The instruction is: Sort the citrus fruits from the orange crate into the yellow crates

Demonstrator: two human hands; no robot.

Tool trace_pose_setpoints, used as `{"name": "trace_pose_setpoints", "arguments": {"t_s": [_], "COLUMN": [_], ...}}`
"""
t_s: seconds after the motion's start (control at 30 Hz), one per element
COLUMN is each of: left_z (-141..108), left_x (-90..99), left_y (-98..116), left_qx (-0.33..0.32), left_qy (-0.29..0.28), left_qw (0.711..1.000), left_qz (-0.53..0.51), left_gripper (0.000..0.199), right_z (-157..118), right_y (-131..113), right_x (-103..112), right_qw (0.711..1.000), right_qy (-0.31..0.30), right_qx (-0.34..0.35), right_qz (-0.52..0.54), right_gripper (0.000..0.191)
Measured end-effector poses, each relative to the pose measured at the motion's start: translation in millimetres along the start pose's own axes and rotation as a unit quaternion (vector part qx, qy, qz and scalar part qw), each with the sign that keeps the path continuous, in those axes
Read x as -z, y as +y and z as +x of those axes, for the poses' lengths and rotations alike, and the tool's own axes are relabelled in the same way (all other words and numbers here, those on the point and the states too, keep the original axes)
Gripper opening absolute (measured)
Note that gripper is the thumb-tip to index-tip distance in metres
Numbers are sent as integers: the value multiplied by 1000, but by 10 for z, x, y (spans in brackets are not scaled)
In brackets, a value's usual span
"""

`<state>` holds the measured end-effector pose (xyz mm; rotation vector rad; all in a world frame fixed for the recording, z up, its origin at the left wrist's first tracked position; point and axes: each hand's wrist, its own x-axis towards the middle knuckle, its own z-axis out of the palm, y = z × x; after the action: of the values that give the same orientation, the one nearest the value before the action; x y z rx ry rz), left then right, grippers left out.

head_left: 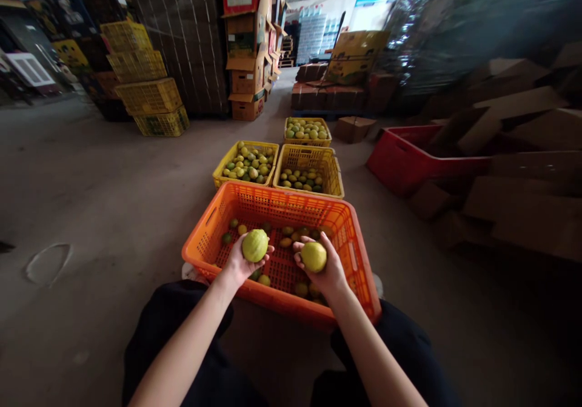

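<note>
Orange plastic makes up the large crate (282,305) standing between the person's legs (168,328), its walls and base pierced with slots. Left hand (239,262): palm up, fingers cupped beneath and around a greenish fruit (255,245), which is held above the crate. Right hand (331,269): palm up, fingers likewise curled about a yellow fruit (313,256), also above the crate. The hands are well apart. Both fruits are roundish; the one on the left shows faint ridges and a greener skin (exact kind cannot be told).

Loose fruit (242,229) in green and yellow lies scattered on the crate's base, some of it hidden by the hands.

Just beyond the far rim, two yellow crates stand side by side on the floor (91,213). The left crate (222,180) carries a heaped load; the right crate (309,157) is filled to a lower level. A rear crate (308,142), also yellow, holds fruit behind them.

Off to the right sits a red bin (391,161) beside a pile of cardboard (522,201). Further back on the left, more yellow crates (148,94) are stacked near cardboard boxes (245,82)
</note>
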<state>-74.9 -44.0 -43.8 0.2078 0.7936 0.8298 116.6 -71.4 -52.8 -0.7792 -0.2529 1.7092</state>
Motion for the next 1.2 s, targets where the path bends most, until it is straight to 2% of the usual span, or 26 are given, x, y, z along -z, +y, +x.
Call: {"name": "trace_pose_setpoints", "arguments": {"t_s": [0.17, 0.23, 0.37, 0.47, 0.57, 0.67, 0.8, 0.97, 1.1, 1.2], "left_z": [-17, -19, -12, 4, 8, -9, -29, -7, -19, -49], "left_x": [-46, -63, -45, -7, 11, -1, -16, 6, 0, 11], "left_y": [-18, -25, -16, -3, -4, -14, -5, 25, 16, 22], "left_qx": [-20, -27, -2, 16, 6, -14, -28, 10, 3, -4], "left_qy": [31, 42, 47, 38, 19, 22, 56, 80, 80, 77], "left_qw": [999, 999, 999, 999, 1000, 1000, 998, 994, 993, 993], "left_qz": [-9, -15, -11, -9, -13, -15, -31, -80, -88, -95], "left_gripper": [41, 41, 43, 43, 40, 35, 33, 34, 31, 28], "right_z": [48, 57, 66, 70, 71, 76, 91, 115, 135, 140], "right_y": [21, 37, 63, 67, 66, 64, 64, 88, 126, 142], "right_x": [1, -16, -36, -14, 27, 59, 78, 119, 136, 114], "right_qw": [988, 983, 983, 986, 988, 984, 980, 977, 973, 970], "right_qy": [152, 179, 183, 157, 131, 159, 187, 196, 194, 216], "right_qx": [-22, -28, -27, -51, -81, -79, -59, -87, -123, -106], "right_qz": [-6, -14, -15, -24, -15, -11, -28, -13, 10, 31], "right_gripper": [19, 13, 6, 14, 24, 18, 8, 10, 16, 12]}}
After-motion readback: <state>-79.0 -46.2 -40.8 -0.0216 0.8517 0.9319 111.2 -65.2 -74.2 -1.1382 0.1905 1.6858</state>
